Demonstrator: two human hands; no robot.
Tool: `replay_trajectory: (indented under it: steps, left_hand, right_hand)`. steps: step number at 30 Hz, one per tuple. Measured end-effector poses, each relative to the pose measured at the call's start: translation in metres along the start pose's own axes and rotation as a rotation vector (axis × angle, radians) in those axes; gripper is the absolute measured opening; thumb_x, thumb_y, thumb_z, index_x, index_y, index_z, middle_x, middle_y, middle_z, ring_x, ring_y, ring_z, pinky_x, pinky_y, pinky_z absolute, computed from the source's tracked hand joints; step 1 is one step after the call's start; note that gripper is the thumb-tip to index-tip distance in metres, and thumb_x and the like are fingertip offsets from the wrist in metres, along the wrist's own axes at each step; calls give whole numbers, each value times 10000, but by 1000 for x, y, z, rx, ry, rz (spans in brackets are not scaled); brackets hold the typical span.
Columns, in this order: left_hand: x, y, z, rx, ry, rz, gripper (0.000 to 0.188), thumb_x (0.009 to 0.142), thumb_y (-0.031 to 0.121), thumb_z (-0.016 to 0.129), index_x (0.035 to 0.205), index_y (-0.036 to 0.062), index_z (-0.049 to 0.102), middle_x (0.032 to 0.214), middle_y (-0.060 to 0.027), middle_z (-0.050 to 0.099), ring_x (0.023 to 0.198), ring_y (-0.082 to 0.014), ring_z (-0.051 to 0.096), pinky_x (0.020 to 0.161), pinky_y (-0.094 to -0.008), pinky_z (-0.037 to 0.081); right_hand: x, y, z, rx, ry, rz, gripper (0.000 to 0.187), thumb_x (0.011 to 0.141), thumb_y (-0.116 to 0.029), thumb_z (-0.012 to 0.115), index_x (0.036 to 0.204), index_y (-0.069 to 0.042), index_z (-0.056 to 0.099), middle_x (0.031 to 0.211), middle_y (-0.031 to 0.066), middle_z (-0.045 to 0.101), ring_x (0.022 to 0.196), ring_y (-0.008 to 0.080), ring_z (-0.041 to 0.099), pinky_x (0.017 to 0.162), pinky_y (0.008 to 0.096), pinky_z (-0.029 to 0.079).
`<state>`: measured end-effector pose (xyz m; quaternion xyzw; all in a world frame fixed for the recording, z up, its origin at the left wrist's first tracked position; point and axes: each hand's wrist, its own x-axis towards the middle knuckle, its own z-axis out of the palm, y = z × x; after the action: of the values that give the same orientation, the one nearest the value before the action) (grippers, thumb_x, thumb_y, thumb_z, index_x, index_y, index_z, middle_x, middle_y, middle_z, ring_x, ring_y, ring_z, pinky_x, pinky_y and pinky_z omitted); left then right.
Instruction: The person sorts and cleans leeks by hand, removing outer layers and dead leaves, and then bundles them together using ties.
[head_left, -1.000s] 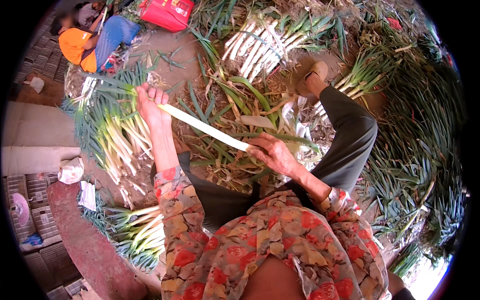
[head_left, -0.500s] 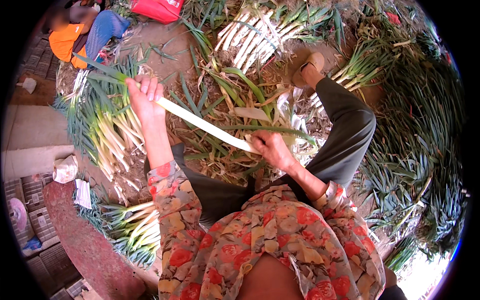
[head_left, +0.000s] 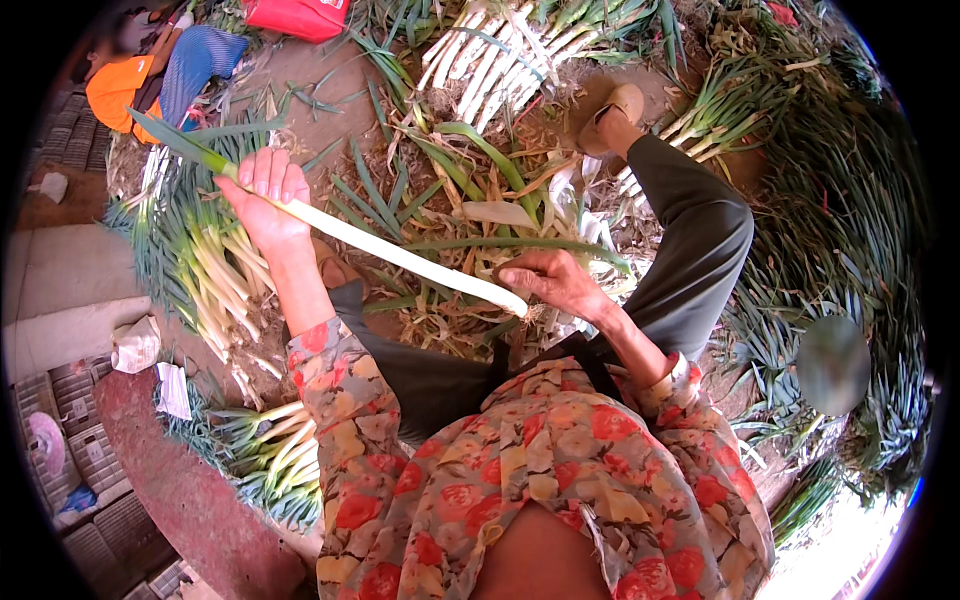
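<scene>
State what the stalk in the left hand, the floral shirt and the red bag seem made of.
Stalk: fresh plant matter, smooth, with green leaf and root fringe. Floral shirt: matte printed cloth, softly folded; fibre unclear. Red bag: possibly plastic or coated fabric, given its smooth surface.

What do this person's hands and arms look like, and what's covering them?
The left hand and right hand are bare, ordinary human hands. The left sleeve and right sleeve are loose, end short of the wrists, and match the shirt: a floral print with red and yellowish-tan blooms on a greyish ground. No cables show on either arm.
</scene>
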<state>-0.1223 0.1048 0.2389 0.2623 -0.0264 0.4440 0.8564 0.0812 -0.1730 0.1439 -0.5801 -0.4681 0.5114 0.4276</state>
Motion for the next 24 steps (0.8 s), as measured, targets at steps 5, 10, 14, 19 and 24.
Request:
replay_trajectory:
  steps: [5, 10, 14, 19, 24]
  left_hand:
    - [7, -2, 2, 0, -76, 11, 524, 873, 571, 338, 628, 113, 406, 523, 23, 328, 449, -106, 312, 400, -244, 265]
    - [17, -35, 13, 455, 669, 81, 376, 857, 458, 430, 742, 100, 438, 637, -5, 405, 513, -143, 344, 443, -260, 313]
    - [14, -23, -21, 400, 183, -30, 340, 903, 400, 396, 679, 145, 378, 565, 24, 323, 484, -92, 297, 408, -230, 269]
    - [36, -70, 16, 279, -119, -106, 345, 942, 314, 386, 663, 130, 305, 535, 25, 253, 438, -70, 218, 381, -208, 198]
    - [47, -119, 8, 211, -73, -153, 365, 940, 318, 380, 631, 140, 303, 507, 32, 241, 402, -56, 192, 358, -200, 167]
  right_hand:
    - [3, -17, 14, -4, -85, -76, 288, 856, -261, 584, 975, -4, 634, 847, 83, 635, 738, 132, 579, 643, 271, 464]
    - [-12, 20, -1, -213, 47, -298, 193, 867, -175, 510, 913, -23, 619, 716, 128, 587, 653, 202, 573, 610, 318, 469]
    - [-18, 0, -1, -95, -3, -330, 208, 849, -173, 501, 809, 12, 585, 692, 175, 569, 636, 229, 571, 581, 371, 447]
    - [-46, -6, -13, -276, 193, -281, 196, 779, -147, 506, 739, 38, 555, 707, 216, 574, 682, 395, 555, 592, 440, 442]
    - [-60, 26, -1, -226, 379, -75, 201, 740, -144, 510, 720, 53, 546, 682, 228, 554, 657, 368, 557, 586, 429, 427]
